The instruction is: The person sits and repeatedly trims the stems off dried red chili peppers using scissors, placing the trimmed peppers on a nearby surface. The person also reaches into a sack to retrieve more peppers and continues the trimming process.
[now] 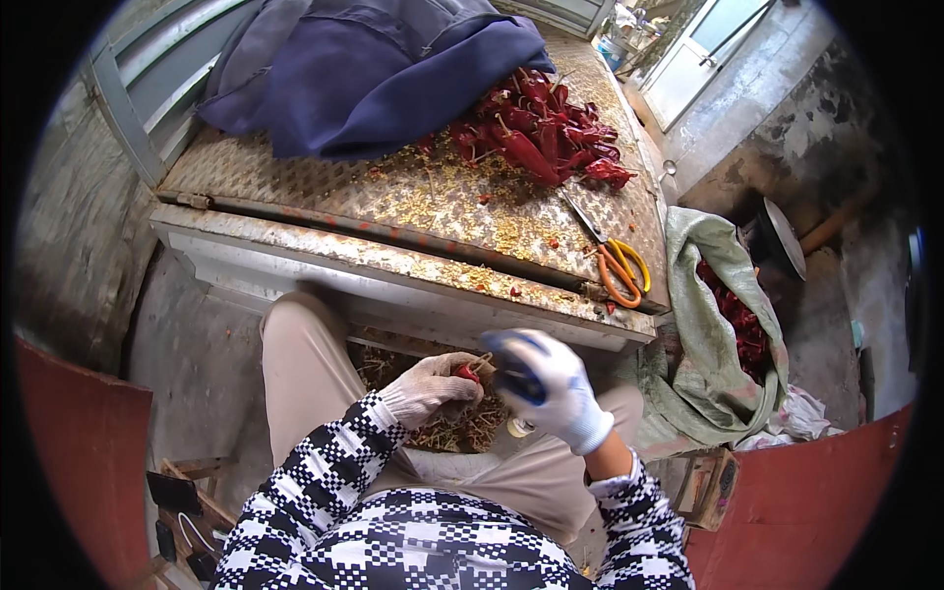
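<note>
My left hand [435,389], in a soiled knit glove, is closed on a dried red chili pepper [467,372] whose pale stem points up to the right. Close beside that stem is my right hand [542,387], in a white glove with blue coating; it is blurred, and its fingertips are hard to make out. Below both hands, between the knees, lies a heap of dry stems [461,431] in a container. On the metal platform in front rests a pile of dried red chilies [542,136], partly under a dark blue cloth [383,81]. Scissors [616,258] with orange and yellow handles lie near the platform's right corner.
Yellow seeds are scattered over the rusty platform [295,184], whose front ledge [398,262] runs just beyond the hands. At the right stands a green woven sack [686,361] holding red chilies [737,324]. A small wooden stand [712,490] is at the lower right.
</note>
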`<action>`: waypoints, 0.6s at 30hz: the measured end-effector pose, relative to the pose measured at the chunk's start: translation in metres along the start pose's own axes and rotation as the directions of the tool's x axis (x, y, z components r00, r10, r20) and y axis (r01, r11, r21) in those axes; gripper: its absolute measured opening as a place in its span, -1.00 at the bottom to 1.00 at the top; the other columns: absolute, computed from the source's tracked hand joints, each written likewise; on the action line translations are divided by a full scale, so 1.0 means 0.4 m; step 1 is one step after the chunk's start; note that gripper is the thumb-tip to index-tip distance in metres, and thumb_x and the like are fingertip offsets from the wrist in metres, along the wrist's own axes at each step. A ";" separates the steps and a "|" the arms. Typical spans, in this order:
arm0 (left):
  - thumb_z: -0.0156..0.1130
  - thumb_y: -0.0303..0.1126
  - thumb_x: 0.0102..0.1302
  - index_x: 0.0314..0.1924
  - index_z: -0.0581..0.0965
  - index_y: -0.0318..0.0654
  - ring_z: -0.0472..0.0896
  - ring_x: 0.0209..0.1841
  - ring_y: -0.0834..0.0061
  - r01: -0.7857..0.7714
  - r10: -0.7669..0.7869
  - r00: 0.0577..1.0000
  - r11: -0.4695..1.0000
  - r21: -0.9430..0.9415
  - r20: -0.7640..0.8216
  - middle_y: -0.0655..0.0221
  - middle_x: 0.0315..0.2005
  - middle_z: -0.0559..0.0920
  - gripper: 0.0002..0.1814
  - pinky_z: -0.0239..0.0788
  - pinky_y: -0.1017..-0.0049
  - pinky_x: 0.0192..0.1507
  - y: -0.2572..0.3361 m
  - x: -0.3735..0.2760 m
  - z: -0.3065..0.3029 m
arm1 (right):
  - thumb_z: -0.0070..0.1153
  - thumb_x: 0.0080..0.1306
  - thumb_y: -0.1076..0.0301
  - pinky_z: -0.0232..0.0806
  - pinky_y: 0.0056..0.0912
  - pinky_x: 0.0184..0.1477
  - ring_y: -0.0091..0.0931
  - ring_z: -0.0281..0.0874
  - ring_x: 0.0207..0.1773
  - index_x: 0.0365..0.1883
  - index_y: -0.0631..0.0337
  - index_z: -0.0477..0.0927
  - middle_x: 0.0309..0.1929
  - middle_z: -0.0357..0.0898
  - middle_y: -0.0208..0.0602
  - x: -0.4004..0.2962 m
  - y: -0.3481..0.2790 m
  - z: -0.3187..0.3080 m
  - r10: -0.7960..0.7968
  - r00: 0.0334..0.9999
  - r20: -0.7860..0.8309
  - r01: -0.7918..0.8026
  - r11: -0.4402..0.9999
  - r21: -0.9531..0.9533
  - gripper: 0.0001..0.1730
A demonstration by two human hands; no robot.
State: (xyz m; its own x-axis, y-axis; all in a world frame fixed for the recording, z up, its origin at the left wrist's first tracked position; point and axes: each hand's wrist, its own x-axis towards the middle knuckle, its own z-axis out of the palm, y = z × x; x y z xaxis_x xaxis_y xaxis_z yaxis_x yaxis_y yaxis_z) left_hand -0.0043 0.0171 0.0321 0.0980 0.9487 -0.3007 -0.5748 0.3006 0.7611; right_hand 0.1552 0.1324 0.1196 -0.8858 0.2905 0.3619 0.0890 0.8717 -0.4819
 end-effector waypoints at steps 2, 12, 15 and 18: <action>0.25 -0.41 0.25 0.05 0.46 -0.33 0.48 -0.46 0.68 -0.007 0.009 1.000 0.998 -0.070 0.029 0.43 -0.41 0.57 -0.63 0.26 0.71 -0.48 -0.008 0.003 -0.007 | 0.29 0.03 0.43 0.44 -0.26 -0.03 -0.22 0.59 -0.10 0.03 0.28 0.54 -0.10 0.56 -0.07 -0.034 0.029 0.007 0.174 0.972 -0.158 -0.154 0.979 0.132 -0.47; 0.19 -0.63 0.06 0.06 0.42 -0.19 0.40 -0.51 0.65 0.026 0.014 0.984 0.974 -0.223 0.177 0.49 -0.41 0.51 -0.50 0.25 0.58 -0.45 -0.030 0.014 -0.007 | 0.24 0.14 0.32 0.27 -0.27 0.19 -0.30 0.45 0.11 -0.02 0.27 0.59 0.02 0.51 -0.14 -0.068 0.053 0.153 0.285 0.959 0.009 -0.243 0.802 0.546 -0.58; 0.19 -0.63 0.04 0.00 0.45 -0.18 0.42 -0.47 0.65 0.052 -0.020 0.985 0.982 -0.183 0.170 0.49 -0.39 0.50 -0.54 0.26 0.60 -0.43 -0.036 0.019 -0.014 | 0.21 0.12 0.42 0.28 -0.28 0.18 -0.29 0.48 0.07 -0.11 0.24 0.63 -0.05 0.55 -0.17 -0.048 0.028 0.148 0.159 0.984 -0.084 -0.126 0.942 0.312 -0.67; 0.18 -0.56 0.08 -0.04 0.44 -0.25 0.34 -0.47 0.75 -0.071 0.068 0.993 0.997 0.034 0.102 0.55 -0.43 0.46 -0.62 0.14 0.69 -0.47 -0.016 0.011 0.010 | 0.17 0.13 0.43 0.30 -0.25 0.14 -0.27 0.51 0.03 -0.13 0.25 0.63 -0.10 0.58 -0.17 -0.052 0.025 0.145 0.176 0.973 -0.147 -0.142 0.966 0.217 -0.70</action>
State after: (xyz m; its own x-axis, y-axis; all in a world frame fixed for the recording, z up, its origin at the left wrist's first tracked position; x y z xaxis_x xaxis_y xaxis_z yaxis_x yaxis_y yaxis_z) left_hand 0.0031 0.0197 0.0283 0.1411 0.9719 -0.1886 -0.5527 0.2354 0.7994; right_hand 0.1480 0.1124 0.0611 -0.7798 0.4942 0.3843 0.1129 0.7149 -0.6901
